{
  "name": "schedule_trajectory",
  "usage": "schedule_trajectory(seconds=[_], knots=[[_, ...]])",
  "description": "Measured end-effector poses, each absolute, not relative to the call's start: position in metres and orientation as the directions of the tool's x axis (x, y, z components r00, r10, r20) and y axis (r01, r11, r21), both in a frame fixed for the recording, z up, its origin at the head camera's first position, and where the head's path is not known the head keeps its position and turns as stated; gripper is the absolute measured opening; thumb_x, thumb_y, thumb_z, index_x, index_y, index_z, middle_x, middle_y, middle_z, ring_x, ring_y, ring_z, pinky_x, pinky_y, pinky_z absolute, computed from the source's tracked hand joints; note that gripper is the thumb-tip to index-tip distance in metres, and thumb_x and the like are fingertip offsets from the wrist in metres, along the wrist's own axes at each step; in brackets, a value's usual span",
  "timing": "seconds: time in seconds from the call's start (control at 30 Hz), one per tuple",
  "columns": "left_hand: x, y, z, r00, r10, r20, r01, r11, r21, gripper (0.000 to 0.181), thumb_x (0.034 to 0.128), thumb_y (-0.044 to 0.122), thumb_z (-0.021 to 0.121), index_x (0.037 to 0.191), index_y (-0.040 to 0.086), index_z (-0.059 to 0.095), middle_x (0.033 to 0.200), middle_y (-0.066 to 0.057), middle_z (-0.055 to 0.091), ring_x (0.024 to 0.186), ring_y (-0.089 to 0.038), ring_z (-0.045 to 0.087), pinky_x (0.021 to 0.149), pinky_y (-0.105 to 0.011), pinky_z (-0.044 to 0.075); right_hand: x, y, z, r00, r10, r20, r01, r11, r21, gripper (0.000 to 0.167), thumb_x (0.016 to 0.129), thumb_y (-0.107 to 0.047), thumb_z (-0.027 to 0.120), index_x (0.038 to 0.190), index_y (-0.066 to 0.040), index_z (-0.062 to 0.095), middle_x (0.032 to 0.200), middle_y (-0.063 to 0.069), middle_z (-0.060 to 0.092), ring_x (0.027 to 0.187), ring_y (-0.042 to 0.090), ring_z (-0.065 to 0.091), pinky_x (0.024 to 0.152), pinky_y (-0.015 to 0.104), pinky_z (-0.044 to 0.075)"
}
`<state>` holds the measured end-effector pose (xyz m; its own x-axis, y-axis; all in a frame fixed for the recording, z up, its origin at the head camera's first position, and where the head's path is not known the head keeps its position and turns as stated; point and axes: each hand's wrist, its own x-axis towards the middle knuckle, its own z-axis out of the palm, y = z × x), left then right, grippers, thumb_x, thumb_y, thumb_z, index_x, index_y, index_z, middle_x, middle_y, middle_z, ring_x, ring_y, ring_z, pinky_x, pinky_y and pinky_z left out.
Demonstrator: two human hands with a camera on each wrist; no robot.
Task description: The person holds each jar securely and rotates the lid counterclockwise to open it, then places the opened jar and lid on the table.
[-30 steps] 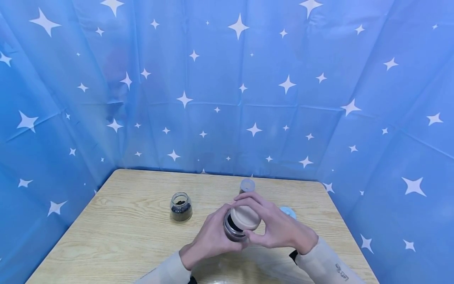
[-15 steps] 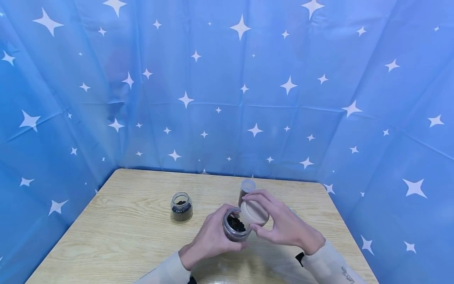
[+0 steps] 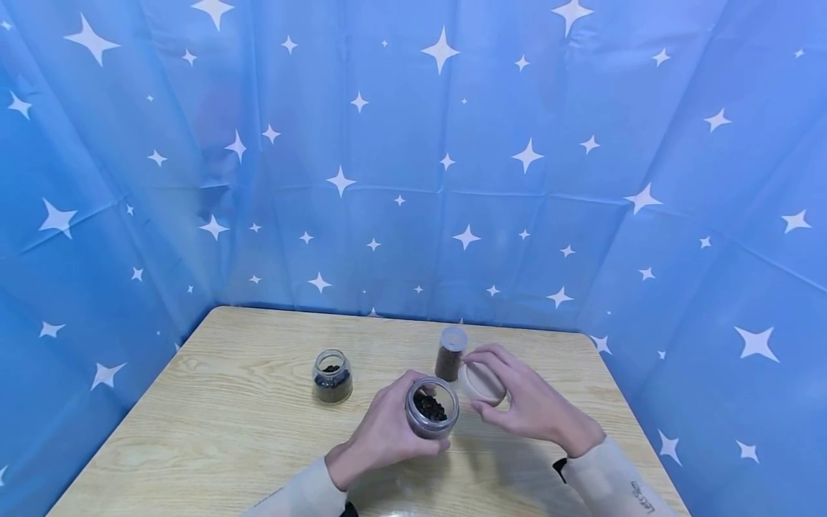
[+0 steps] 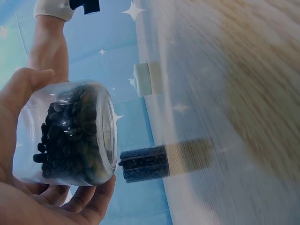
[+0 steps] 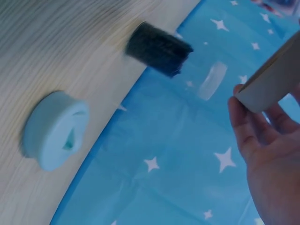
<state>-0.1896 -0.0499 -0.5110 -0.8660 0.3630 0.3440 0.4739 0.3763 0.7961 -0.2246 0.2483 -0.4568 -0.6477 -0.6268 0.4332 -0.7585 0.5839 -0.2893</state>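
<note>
The head view shows a glass jar (image 3: 430,431) in my left hand (image 3: 382,425), lifted above the table (image 3: 226,409), with the fingers and thumb curled around its side. Its mouth is uncovered and faces up, and the dark beans (image 3: 428,406) inside fill it only partly. Whether the jar leans a little, I cannot tell exactly. To the right of it, my right hand (image 3: 528,402) holds a pale round lid (image 3: 481,385) by the edge, between thumb and fingers. The lid is apart from the jar and does not touch the table.

So I judge that the uncovering of this jar is done. What seems unfinished is the lid: it is not yet put down and is only in my fingers. The beans lie in the jar.

Just beyond my right fingertips stands a tall container (image 3: 454,336) with dark filling; if its top is covered, I cannot tell. Farther away, to the left of my left hand, a smaller jar (image 3: 332,395) stands uncovered, also with dark pieces inside. The right wrist view shows a light blue cap (image 5: 54,131) on the table; in the head view my right hand probably hides it.
</note>
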Motion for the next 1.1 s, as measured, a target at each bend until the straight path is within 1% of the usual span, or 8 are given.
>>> schedule_trajectory(seconds=[0.2, 0.27, 0.4, 0.63, 0.77, 0.83, 0.97, 1.1], knots=[[-0.189, -0.051, -0.511, -0.872, 0.358, 0.333, 0.464, 0.390, 0.796, 0.086, 0.0742, 0.035, 0.110, 0.146, 0.027, 0.064, 0.139, 0.007, 0.079, 0.125, -0.013, 0.077, 0.112, -0.037, 0.063, -0.228, 0.256, -0.463, -0.697, -0.607, 0.381, -0.712, 0.646, -0.275, 0.069, 0.089, -0.023, 0.096, 0.151, -0.023, 0.069, 0.149, -0.003, 0.069, 0.124, 0.013, 0.071, 0.101, 0.044, 0.068], [-0.189, -0.051, -0.511, -0.873, 0.358, 0.332, 0.463, 0.392, 0.795, 0.086, 0.0743, 0.035, 0.111, 0.146, 0.028, 0.064, 0.139, 0.009, 0.079, 0.125, -0.013, 0.077, 0.112, -0.037, 0.063, -0.230, 0.259, -0.466, -0.709, -0.603, 0.366, -0.701, 0.660, -0.271, 0.069, 0.086, -0.022, 0.098, 0.149, -0.022, 0.070, 0.148, -0.003, 0.070, 0.124, 0.014, 0.072, 0.101, 0.045, 0.068], [-0.189, -0.051, -0.511, -0.871, 0.362, 0.333, 0.465, 0.386, 0.797, 0.085, 0.0748, 0.035, 0.110, 0.146, 0.029, 0.064, 0.140, 0.007, 0.079, 0.125, -0.014, 0.077, 0.112, -0.037, 0.063, -0.234, 0.263, -0.473, -0.731, -0.596, 0.333, -0.679, 0.684, -0.267, 0.071, 0.083, -0.019, 0.100, 0.148, -0.021, 0.071, 0.147, -0.003, 0.070, 0.126, 0.017, 0.072, 0.103, 0.048, 0.068], [-0.190, -0.050, -0.511, -0.871, 0.365, 0.330, 0.464, 0.386, 0.798, 0.085, 0.0751, 0.035, 0.110, 0.147, 0.029, 0.064, 0.141, 0.003, 0.080, 0.126, -0.014, 0.077, 0.113, -0.037, 0.063, -0.242, 0.269, -0.482, -0.752, -0.592, 0.290, -0.658, 0.705, -0.265, 0.069, 0.085, -0.021, 0.102, 0.147, -0.017, 0.072, 0.142, 0.001, 0.072, 0.123, 0.021, 0.073, 0.100, 0.049, 0.068], [-0.190, -0.050, -0.510, -0.872, 0.362, 0.330, 0.463, 0.391, 0.795, 0.085, 0.0749, 0.036, 0.110, 0.147, 0.028, 0.064, 0.140, 0.004, 0.080, 0.126, -0.014, 0.077, 0.113, -0.037, 0.063, -0.246, 0.271, -0.487, -0.768, -0.585, 0.262, -0.640, 0.718, -0.274, 0.067, 0.087, -0.024, 0.103, 0.146, -0.017, 0.072, 0.141, 0.001, 0.072, 0.123, 0.022, 0.073, 0.098, 0.049, 0.068], [-0.189, -0.050, -0.510, -0.873, 0.361, 0.327, 0.461, 0.395, 0.795, 0.086, 0.0746, 0.036, 0.110, 0.147, 0.028, 0.064, 0.139, 0.008, 0.079, 0.125, -0.012, 0.077, 0.113, -0.037, 0.063, -0.248, 0.272, -0.491, -0.780, -0.577, 0.245, -0.626, 0.728, -0.280, 0.068, 0.087, -0.025, 0.103, 0.147, -0.017, 0.072, 0.141, 0.000, 0.072, 0.124, 0.022, 0.073, 0.098, 0.049, 0.068], [-0.188, -0.050, -0.509, -0.877, 0.362, 0.317, 0.453, 0.401, 0.796, 0.087, 0.0738, 0.035, 0.111, 0.147, 0.028, 0.064, 0.140, 0.008, 0.080, 0.125, -0.009, 0.076, 0.113, -0.037, 0.063, -0.252, 0.273, -0.499, -0.803, -0.559, 0.207, -0.596, 0.747, -0.295, 0.070, 0.087, -0.026, 0.103, 0.149, -0.017, 0.071, 0.141, 0.000, 0.072, 0.125, 0.024, 0.073, 0.101, 0.051, 0.068], [-0.187, -0.051, -0.508, -0.877, 0.363, 0.314, 0.451, 0.401, 0.797, 0.088, 0.0735, 0.034, 0.111, 0.148, 0.028, 0.064, 0.142, 0.004, 0.081, 0.125, -0.009, 0.075, 0.114, -0.037, 0.062, -0.256, 0.274, -0.505, -0.813, -0.551, 0.186, -0.581, 0.754, -0.306, 0.071, 0.087, -0.028, 0.103, 0.150, -0.018, 0.071, 0.141, 0.000, 0.071, 0.126, 0.024, 0.073, 0.103, 0.054, 0.067]])
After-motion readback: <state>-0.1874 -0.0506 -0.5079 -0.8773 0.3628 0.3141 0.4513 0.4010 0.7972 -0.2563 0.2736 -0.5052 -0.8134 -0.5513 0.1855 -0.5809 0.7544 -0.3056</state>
